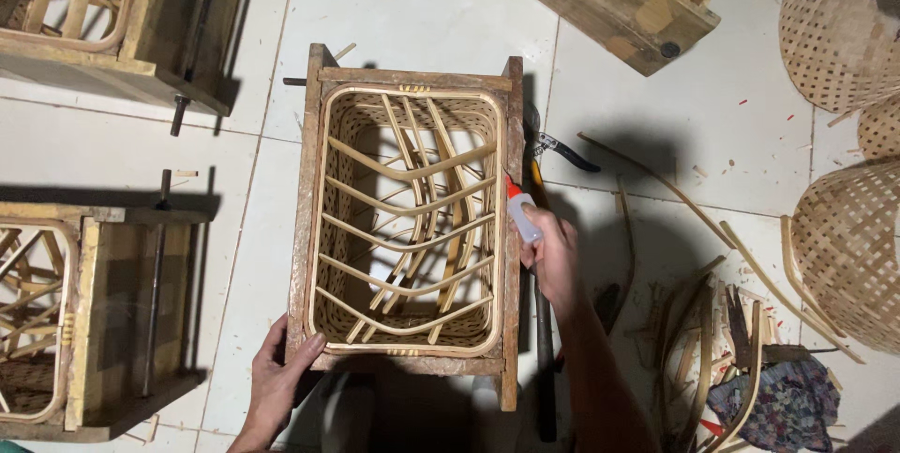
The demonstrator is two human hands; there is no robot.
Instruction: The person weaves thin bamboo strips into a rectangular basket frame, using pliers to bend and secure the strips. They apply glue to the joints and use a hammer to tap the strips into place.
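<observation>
The right hand (553, 251) has its fingers closed around a small white glue bottle (521, 212), its red tip at the right rim of the wooden frame (309, 228). The left hand (281, 373), fingers curled, grips the frame's near left corner. Inside sits a rattan basket (410, 223), on the tiled floor (422, 3).

Hard light from the upper left falls across a white tiled floor (422, 3), leaving it pale and slightly washed out toward 12 o'clock. Dark, sharp-edged shadows stretch toward 3 and 5 o'clock from the wooden frame (410, 218) and the right hand (553, 256). The 6 o'clock edge sinks into gloom. Focus holds across the centre; corners bend slightly with wide-angle distortion, and fine detail looks soft and grainy.
</observation>
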